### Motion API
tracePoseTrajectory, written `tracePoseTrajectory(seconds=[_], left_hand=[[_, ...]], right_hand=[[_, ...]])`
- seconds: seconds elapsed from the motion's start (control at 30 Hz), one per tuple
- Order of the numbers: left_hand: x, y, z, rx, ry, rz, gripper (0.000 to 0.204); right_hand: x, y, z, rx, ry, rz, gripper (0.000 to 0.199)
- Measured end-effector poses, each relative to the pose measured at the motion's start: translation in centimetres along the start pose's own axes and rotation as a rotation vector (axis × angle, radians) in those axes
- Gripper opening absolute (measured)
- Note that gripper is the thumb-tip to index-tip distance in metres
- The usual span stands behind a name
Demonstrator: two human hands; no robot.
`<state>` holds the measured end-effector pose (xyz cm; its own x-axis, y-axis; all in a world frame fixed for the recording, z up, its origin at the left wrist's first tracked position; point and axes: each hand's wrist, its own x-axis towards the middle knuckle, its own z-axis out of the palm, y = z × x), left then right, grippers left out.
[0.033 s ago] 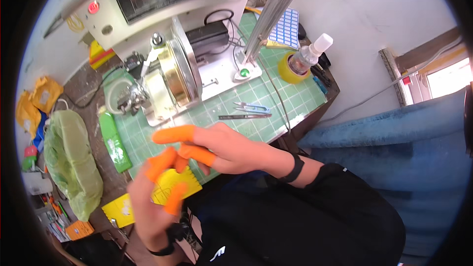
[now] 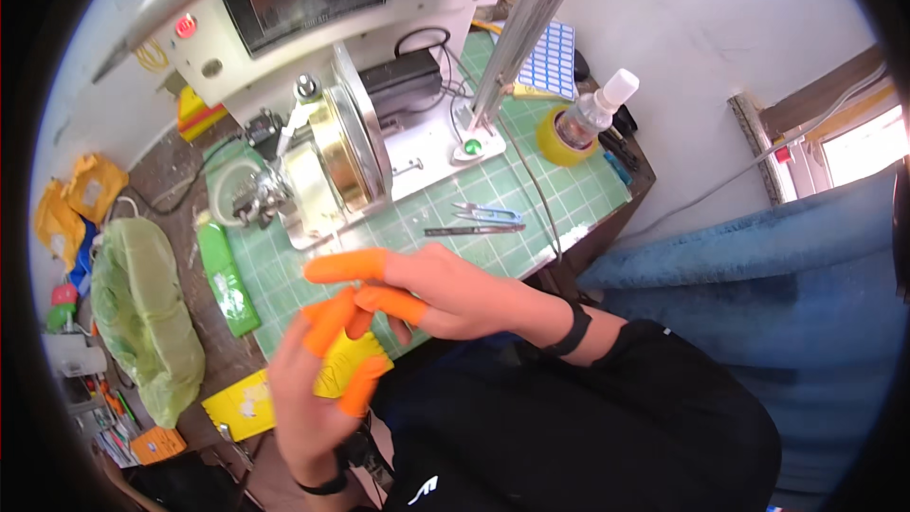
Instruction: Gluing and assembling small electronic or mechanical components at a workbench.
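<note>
Orange finger covers sit on the fingers of both my hands, which meet above the near edge of a green gridded cutting mat (image 2: pixel 275 284). My left hand (image 2: pixel 313 379) is slightly blurred, its thumb spread well away from its fingers. Its fingertips touch or nearly touch those of my right hand (image 2: pixel 431 289). The right index finger points out straight, while its thumb and another finger come together below; anything between them is too small to make out. Beneath the hands lies a yellow sheet or pad (image 2: pixel 351 360). Blue thread snips (image 2: pixel 488 212) and dark tweezers (image 2: pixel 474 229) lie beyond my right hand.
A white machine with a brass-coloured drum (image 2: pixel 341 152) stands at the back. Left are a green bottle (image 2: pixel 227 289) and a pale green plastic bag (image 2: pixel 147 322). A clear bottle with a white cap (image 2: pixel 592 112) stands in a yellow ring. A cable (image 2: pixel 542 185) crosses the mat.
My left hand has shifted right, with its fingertips nearer my right hand. The whole view has moved slightly; objects on the table look unchanged.
</note>
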<state>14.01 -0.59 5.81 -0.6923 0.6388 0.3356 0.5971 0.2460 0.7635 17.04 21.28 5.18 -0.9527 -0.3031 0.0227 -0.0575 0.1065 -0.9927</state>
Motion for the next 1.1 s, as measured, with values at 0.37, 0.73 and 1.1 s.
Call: tracePoseTrajectory(seconds=[0.37,0.73,1.1], left_hand=[[-0.1,1.2,5.0,0.071,0.156,-0.015,0.037],[2.4,0.3,5.4,0.012,0.209,-0.083,0.032],[4.4,1.4,6.4,0.0,0.182,-0.055,0.02]], right_hand=[[-2.9,0.2,-2.6,-0.183,-0.126,-0.361,0.042],[-2.3,-1.0,-17.2,-0.534,1.194,-0.426,0.019],[-4.5,2.6,-17.6,-0.148,1.065,-0.448,0.01]])
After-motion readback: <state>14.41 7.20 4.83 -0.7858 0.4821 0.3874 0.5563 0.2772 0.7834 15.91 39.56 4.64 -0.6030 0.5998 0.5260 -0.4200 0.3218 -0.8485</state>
